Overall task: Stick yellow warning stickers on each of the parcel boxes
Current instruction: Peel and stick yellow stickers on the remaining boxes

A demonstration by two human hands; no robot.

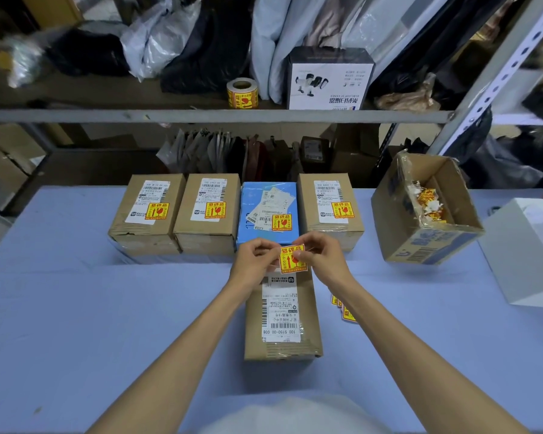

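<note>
My left hand (254,261) and my right hand (322,255) both pinch one yellow warning sticker (292,259), held just above the far end of a brown parcel box (282,317) lying lengthwise in front of me. That box shows a white shipping label and no yellow sticker. Behind it stands a row of parcels, each bearing a yellow sticker: a brown box at the left (148,214), a second brown box (209,213), a blue box (268,211) and a brown box at the right (329,208). Loose yellow stickers (342,306) lie right of the near box.
An open cardboard box (427,211) with peeled sticker backings tilts at the right, next to a white box (527,252). A sticker roll (242,93) and a scanner carton (329,78) stand on the shelf behind the blue-covered table (76,308).
</note>
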